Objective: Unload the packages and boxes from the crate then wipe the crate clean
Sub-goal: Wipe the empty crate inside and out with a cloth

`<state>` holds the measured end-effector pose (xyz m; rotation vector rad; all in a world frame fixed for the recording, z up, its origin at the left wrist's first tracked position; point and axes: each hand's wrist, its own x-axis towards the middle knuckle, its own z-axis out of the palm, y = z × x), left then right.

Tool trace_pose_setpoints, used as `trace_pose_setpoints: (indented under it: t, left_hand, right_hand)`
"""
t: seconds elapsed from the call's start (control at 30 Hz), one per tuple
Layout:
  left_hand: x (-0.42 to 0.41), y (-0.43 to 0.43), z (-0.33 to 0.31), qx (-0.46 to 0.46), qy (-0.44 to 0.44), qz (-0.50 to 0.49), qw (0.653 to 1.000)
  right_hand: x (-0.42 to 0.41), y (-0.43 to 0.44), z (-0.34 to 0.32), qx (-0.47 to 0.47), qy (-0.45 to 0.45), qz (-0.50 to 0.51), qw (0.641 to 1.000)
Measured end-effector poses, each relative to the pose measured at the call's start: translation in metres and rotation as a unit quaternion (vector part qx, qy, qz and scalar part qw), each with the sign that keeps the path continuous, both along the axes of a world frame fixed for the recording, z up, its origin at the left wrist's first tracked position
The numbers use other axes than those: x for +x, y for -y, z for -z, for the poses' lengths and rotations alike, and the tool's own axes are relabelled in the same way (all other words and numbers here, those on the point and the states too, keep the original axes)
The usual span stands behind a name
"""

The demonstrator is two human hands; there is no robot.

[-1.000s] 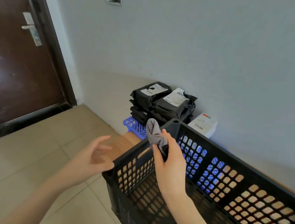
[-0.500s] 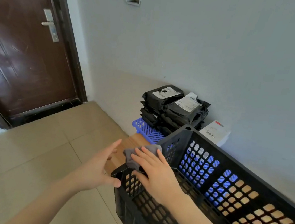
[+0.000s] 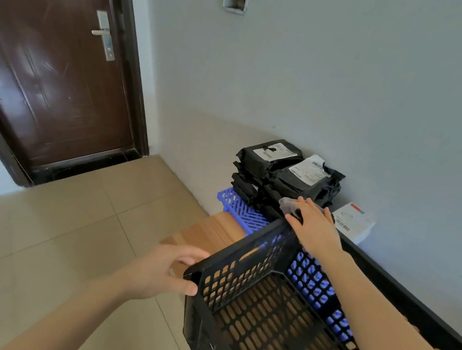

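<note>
On the far corner of the black crate (image 3: 245, 265) lies a grey cloth (image 3: 288, 205), pressed under the flat, straight fingers of the right hand (image 3: 315, 230). A bit of cloth pokes out past the fingertips. The left hand (image 3: 161, 272) grips the near corner, thumb on one side and fingers on the other. Just behind the crate, black packages (image 3: 278, 174) sit stacked on a blue pallet (image 3: 237, 207), with a white box (image 3: 355, 222) beside them.

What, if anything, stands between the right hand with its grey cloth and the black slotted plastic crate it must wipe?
Nothing visible: the right hand presses the grey cloth straight onto the black slotted plastic crate's far corner rim.
</note>
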<state>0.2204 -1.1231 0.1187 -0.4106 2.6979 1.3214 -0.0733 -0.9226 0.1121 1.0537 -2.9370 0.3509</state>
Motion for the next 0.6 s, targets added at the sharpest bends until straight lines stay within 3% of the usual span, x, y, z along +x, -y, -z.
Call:
trace_pose_setpoints:
  t: [0.17,0.27,0.47,0.6]
  left_hand:
    - [0.002,0.000,0.004,0.023,-0.007,0.000,1.000]
    - [0.004,-0.001,0.003,0.010,-0.023,-0.006,1.000]
    - [0.005,-0.002,-0.004,-0.140,-0.105,0.030,0.984]
    - [0.025,-0.010,0.015,-0.309,-0.183,0.072,0.930]
  right_hand:
    - [0.052,0.010,0.012,-0.142,0.058,-0.046,0.987]
    - [0.099,0.007,0.016,-0.157,0.056,-0.133,0.977]
    - [0.169,0.014,0.020,-0.079,0.053,-0.315,0.945]
    - [0.150,0.011,0.015,-0.036,-0.022,-0.302,0.952]
